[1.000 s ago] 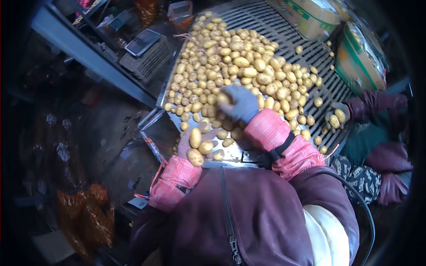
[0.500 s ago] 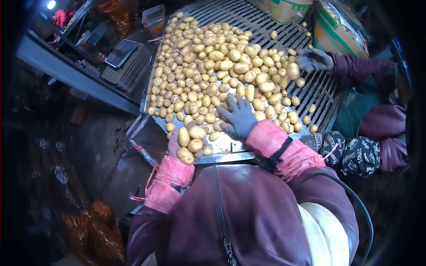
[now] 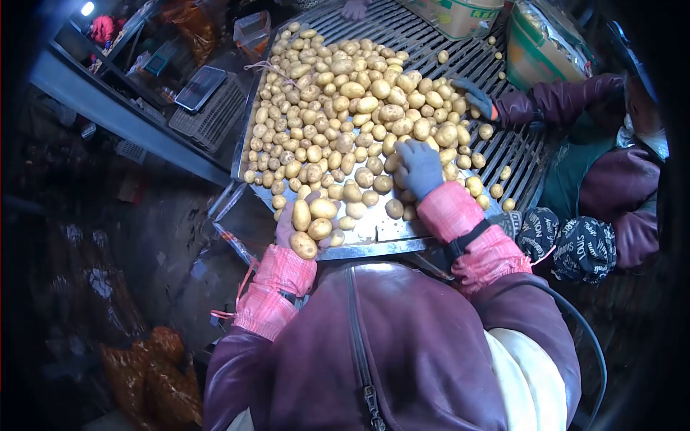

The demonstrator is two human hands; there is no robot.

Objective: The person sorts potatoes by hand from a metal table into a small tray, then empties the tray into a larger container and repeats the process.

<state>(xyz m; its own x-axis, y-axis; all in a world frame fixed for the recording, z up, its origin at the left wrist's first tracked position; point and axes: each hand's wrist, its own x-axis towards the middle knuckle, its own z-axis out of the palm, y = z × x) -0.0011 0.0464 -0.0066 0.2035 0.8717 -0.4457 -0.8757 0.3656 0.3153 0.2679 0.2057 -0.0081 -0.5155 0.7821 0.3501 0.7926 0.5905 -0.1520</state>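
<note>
Many potatoes (image 3: pixel 352 90) lie heaped over a metal tray (image 3: pixel 370 233) with a shiny front edge. My left hand (image 3: pixel 286 224), in a pale purple glove, is cupped at the tray's front left corner and holds several larger potatoes (image 3: pixel 312 225). Its fingers are partly hidden under them. My right hand (image 3: pixel 422 170), gloved in grey-blue, is on the right part of the heap. Its fingers curl down over potatoes there, and the fingertips are partly hidden, so I cannot make out whether it grips one.
A co-worker's gloved hand (image 3: pixel 474 98) reaches into the heap's right side over a slatted rack (image 3: pixel 514 136). Another gloved hand (image 3: pixel 355 8) shows at the top edge. Cardboard boxes (image 3: pixel 543 54) stand at the upper right. A scale (image 3: pixel 200 87) sits on a crate at the left.
My right hand has moved right and slightly up, its fingers now curled instead of spread. My left hand still holds its potatoes. The co-worker's hand moved left to the heap; another hand appeared at the top.
</note>
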